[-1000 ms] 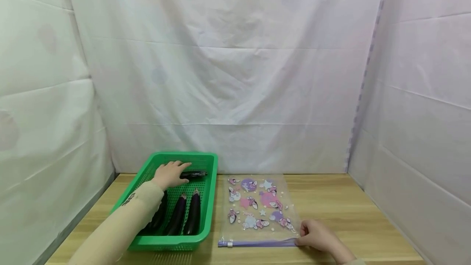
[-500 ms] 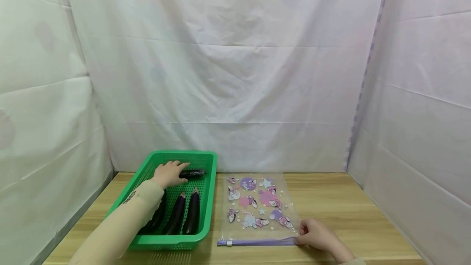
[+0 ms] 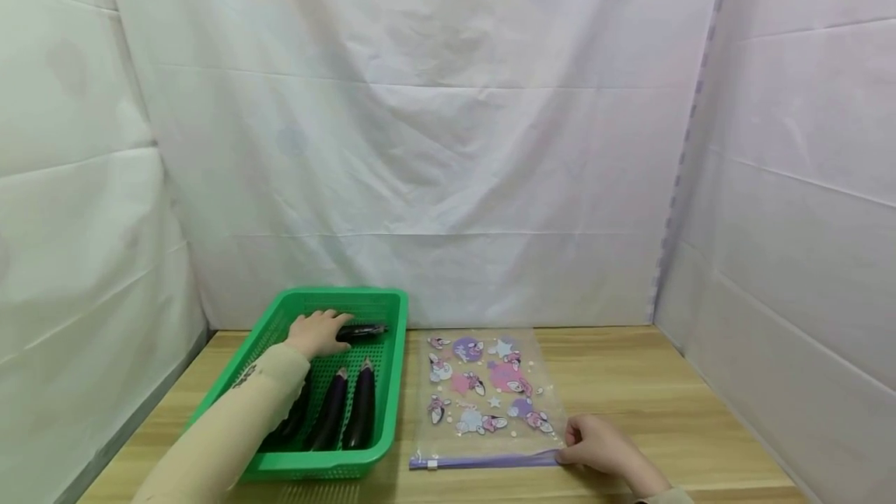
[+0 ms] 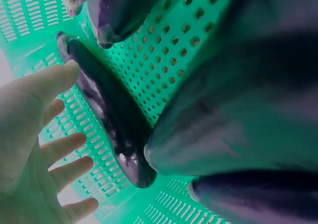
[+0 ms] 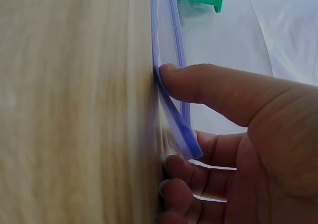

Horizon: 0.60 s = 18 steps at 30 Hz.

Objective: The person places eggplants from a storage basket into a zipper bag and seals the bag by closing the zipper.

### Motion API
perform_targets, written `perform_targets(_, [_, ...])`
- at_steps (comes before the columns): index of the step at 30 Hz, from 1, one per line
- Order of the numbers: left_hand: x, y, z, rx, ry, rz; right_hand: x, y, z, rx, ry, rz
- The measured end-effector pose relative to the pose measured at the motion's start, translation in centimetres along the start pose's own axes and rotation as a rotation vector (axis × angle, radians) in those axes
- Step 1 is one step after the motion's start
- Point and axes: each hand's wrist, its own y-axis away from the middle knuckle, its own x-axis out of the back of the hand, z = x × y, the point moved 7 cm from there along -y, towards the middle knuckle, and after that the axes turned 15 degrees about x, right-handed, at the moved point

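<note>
My left hand (image 3: pixel 318 334) reaches into the green basket (image 3: pixel 397 379), palm over its far end. In the left wrist view its fingers are spread and loosely bent beside a dark, glossy eggplant (image 4: pixel 112 110), thumb at the stem end; whether the thumb touches it I cannot tell. Several more eggplants (image 3: pixel 361 411) lie lengthwise nearer the front of the basket. To the right, a clear zipper bag (image 3: pixel 483 403) printed with cartoon figures lies flat on the table. My right hand (image 3: pixel 602 446) pinches the right end of its purple zipper edge (image 5: pixel 174 110), thumb on top and fingers curled beneath.
A white zipper slider (image 3: pixel 432 464) sits at the left end of the bag's edge. The basket and bag stand side by side on a wooden table (image 3: pixel 651 387). White cloth (image 3: pixel 420 177) hangs behind and along both sides.
Both hands keep their poses on the basket and bag. The head view shifts slightly, so everything appears a little further left.
</note>
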Motion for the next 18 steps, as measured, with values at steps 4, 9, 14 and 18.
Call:
perform_targets(4, [-0.2,-0.2,-0.3,0.006,-0.004,-0.016,-0.1,0.0,-0.1,-0.003,-0.018,-0.003])
perform_targets(9, [-0.4,-0.4,-0.8,0.011,0.000,-0.041,0.0,0.0,-0.1,-0.012,-0.021,-0.001])
perform_targets(14, [-0.7,-0.5,-1.2,0.027,-0.006,-0.069,0.0,0.0,-0.2,0.000,-0.013,0.003])
perform_targets(18, [-0.9,-0.6,-1.2,0.032,0.002,-0.090,0.0,-0.1,-0.2,0.014,-0.007,0.002])
